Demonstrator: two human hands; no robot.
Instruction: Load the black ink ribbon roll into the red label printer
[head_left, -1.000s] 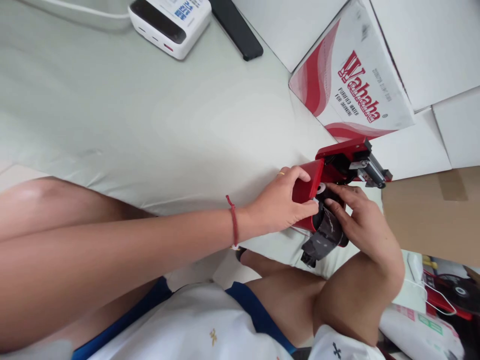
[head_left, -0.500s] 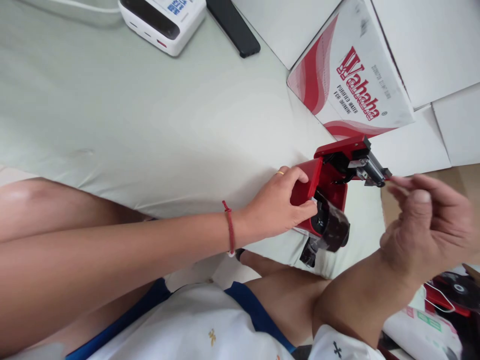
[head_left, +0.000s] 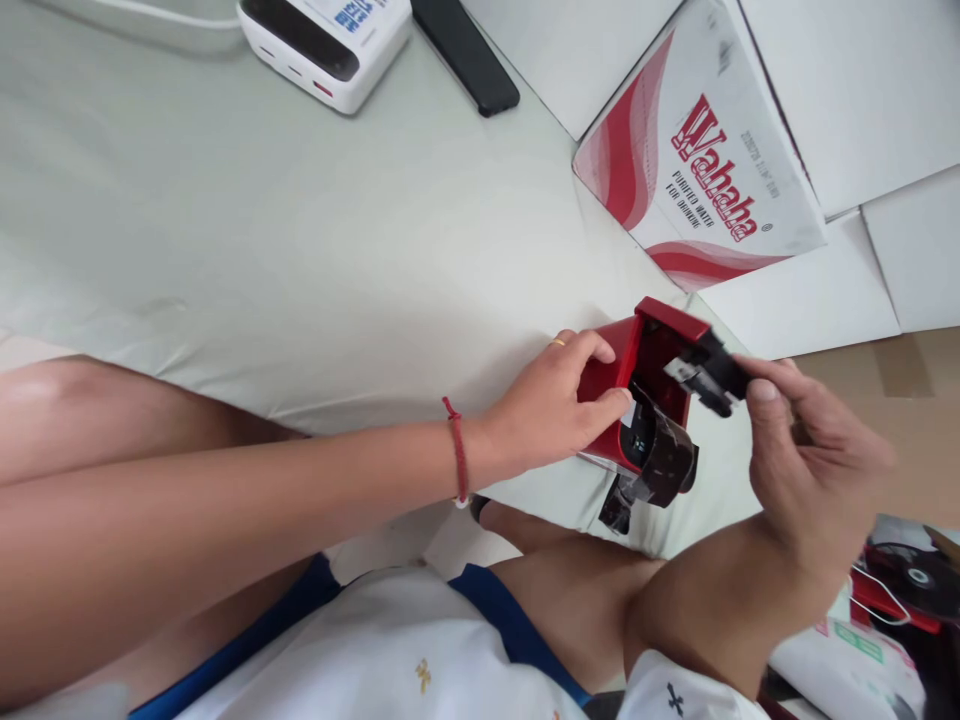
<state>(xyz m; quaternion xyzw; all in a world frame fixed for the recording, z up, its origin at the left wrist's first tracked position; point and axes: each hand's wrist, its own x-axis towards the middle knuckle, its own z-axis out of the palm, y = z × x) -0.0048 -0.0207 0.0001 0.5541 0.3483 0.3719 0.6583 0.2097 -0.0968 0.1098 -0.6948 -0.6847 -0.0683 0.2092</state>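
A small red box-like device (head_left: 609,372) lies on the pale green cloth with its hinged lid (head_left: 679,318) raised. Black and silver parts are mounted under the lid's far end. My left hand (head_left: 551,405) is closed over the device's body, thumb and fingers gripping its red edge. With thumb and forefinger, my right hand (head_left: 810,440) pinches the black end of the lid. A dark, glossy cylindrical part (head_left: 664,460) sticks out of the device's open end, and a smaller black piece (head_left: 619,503) hangs beneath it. The device's exact kind is unclear.
The cloth-covered surface (head_left: 300,230) bears a white power bank-like block (head_left: 330,60) with a cable, and a black slab (head_left: 469,55). A Wahaha water carton (head_left: 705,160) stands behind the device. Red and black items (head_left: 911,580) lie at lower right, beside a white package (head_left: 851,655).
My right hand has moved left and slightly down, swinging the lid lower over the device. My left hand keeps its hold on the body.
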